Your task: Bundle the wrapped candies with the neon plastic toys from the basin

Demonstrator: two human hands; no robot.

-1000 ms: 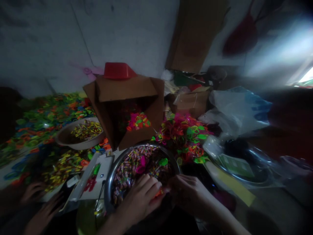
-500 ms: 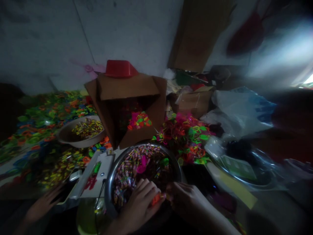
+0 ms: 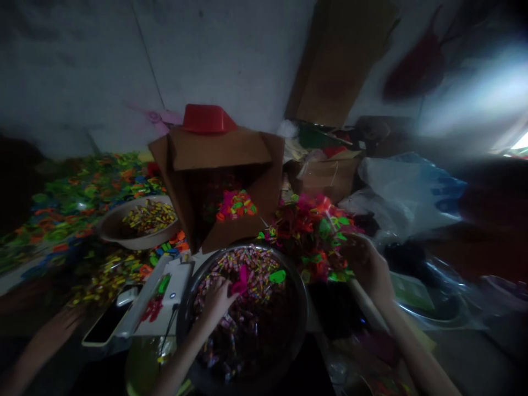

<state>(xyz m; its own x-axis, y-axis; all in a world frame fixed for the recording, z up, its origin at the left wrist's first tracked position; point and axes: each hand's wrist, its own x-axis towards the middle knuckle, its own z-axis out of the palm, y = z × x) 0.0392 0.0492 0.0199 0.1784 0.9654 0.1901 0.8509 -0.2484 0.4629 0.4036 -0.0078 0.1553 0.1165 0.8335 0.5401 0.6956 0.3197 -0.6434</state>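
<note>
The left hand [image 3: 218, 297] was held at a pink piece [image 3: 241, 279] in the metal bowl [image 3: 184, 309] of small wrapped items [image 3: 251, 258], the right hand [image 3: 371, 268] by the colourful pile [image 3: 317, 236]; whether either hand's fingers were closed could not be told.

Dim, cool-toned light, hazy white glare from a bright opening [image 3: 521, 142] at the far right edge, cardboard box [image 3: 220, 151] dark inside, right hand [image 3: 369, 269] partly in shadow, faint sheen on the metal bowl [image 3: 304, 302], soft detail, wide-angle stretch and blur toward the edges
</note>
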